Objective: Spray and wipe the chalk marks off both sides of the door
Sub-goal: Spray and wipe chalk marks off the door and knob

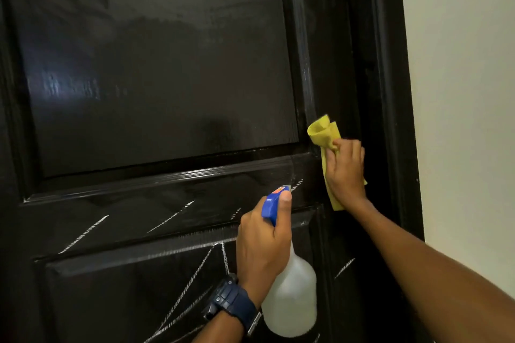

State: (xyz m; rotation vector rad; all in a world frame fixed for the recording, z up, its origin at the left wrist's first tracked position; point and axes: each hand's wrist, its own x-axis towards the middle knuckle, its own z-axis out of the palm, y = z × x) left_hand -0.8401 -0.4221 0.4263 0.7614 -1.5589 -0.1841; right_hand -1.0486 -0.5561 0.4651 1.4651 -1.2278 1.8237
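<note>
Black panelled door (156, 72) fills most of the view; top, bottom and left edge are cut off by the frame. Upper panel is glossy, with faint smeary streaks and a pale reflection at left. White chalk marks (83, 234) remain as slanted strokes on the middle rail and across the lower panel; the lower ones run out of view at the bottom edge. One short stroke sits on the right stile, low down.

Left hand (262, 248): fingers wrapped around the neck of a spray bottle (291, 295), thumb lying along the blue spray head, nozzle toward the door near the middle rail. Trigger and forefinger are hidden behind the hand. Bottle body is translucent; liquid level hard to make out. Dark wristwatch (231, 301) on this wrist.

Right hand (345, 170): palm pressed flat on a yellow cloth (324, 132) against the right stile, beside the upper panel's lower right corner. Cloth bunches above the fingers and pokes out below the wrist.

Pale wall (468, 92) at far right.
</note>
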